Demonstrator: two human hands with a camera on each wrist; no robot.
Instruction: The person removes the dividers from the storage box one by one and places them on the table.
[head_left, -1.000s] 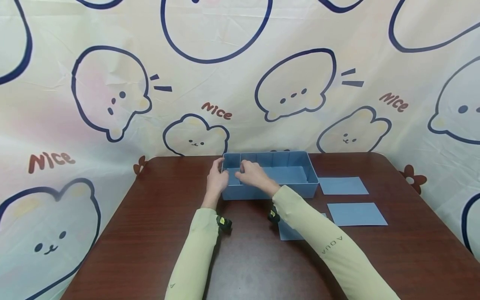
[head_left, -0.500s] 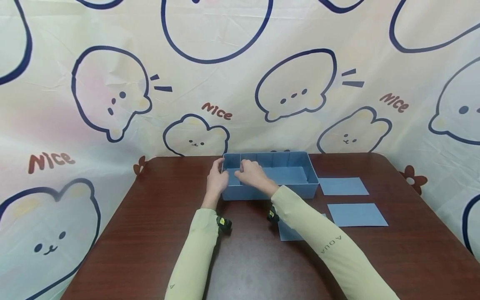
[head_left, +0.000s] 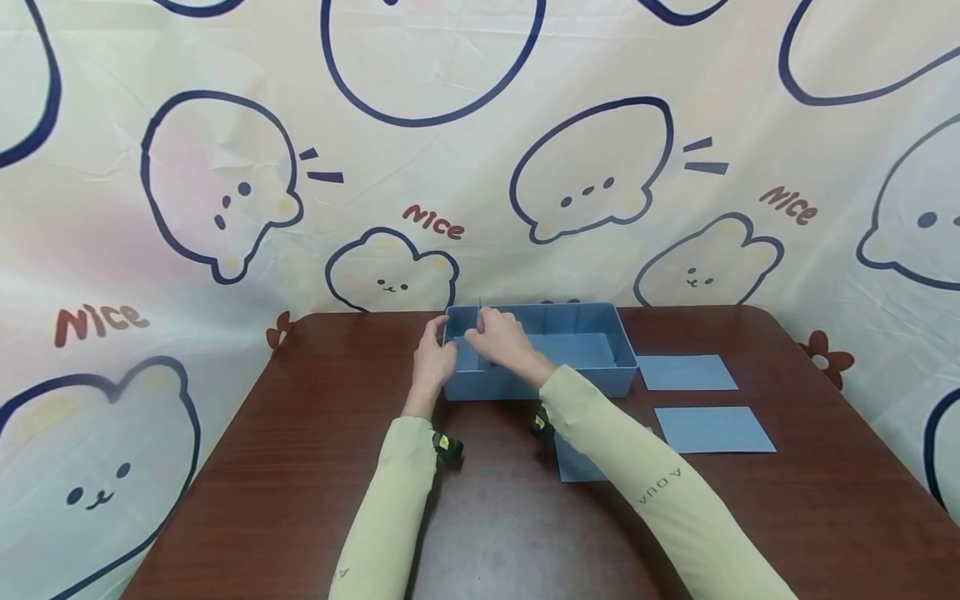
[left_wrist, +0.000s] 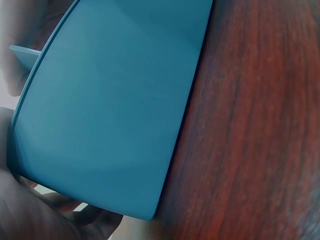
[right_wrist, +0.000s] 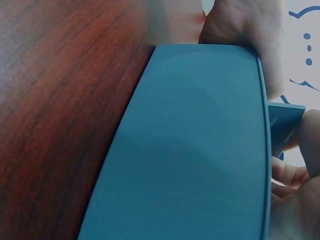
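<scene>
A long blue open box (head_left: pixel 540 385) stands near the far edge of the table. My left hand (head_left: pixel 433 360) grips its left end, thumb over the near corner and fingers around the outside of the end wall. My right hand (head_left: pixel 498 340) is over the left part of the box and pinches a thin blue divider (right_wrist: pixel 285 122). The divider stands on edge across the box, its top a little above the back rim in the head view. In the left wrist view, the divider (left_wrist: pixel 26 56) sticks up past the near rim. The box wall hides its lower part.
Two flat blue panels (head_left: pixel 715 429) lie on the brown table (head_left: pixel 300 467) right of the box. Another blue panel (head_left: pixel 577 462) lies nearer, partly under the right sleeve (head_left: pixel 637 467). A patterned cloth (head_left: pixel 480 167) hangs behind the table.
My right hand has moved up and slightly left with the divider, whose top edge now shows above the box's back rim. My left hand and the box have stayed put.
</scene>
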